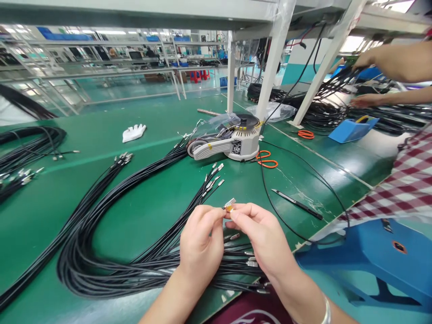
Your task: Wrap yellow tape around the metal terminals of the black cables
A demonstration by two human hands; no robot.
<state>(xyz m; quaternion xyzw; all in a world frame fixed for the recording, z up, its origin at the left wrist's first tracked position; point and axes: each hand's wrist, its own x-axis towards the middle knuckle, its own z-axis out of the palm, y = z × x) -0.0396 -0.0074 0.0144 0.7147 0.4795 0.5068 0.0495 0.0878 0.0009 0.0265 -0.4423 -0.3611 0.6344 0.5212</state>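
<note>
My left hand (201,240) pinches a black cable just behind its metal connector (231,202). The fingertips of my right hand (261,229) are closed on a small amber piece of tape (229,209) against that connector. Both hands meet above the bench, and most of the held cable is hidden behind my fingers. Below and around my wrists lies a looped bundle of black cables (84,243), with several silver connector ends (251,262) beside my right hand. More connector ends (212,182) point away just beyond my left hand.
A tape dispenser (241,146) stands ahead, with orange-handled scissors (268,161) beside it. A craft knife (297,204) lies to the right, a white glove (134,133) at far left. A co-worker's hand (366,100) handles cables near a blue bin (353,129). A blue stool (367,252) is lower right.
</note>
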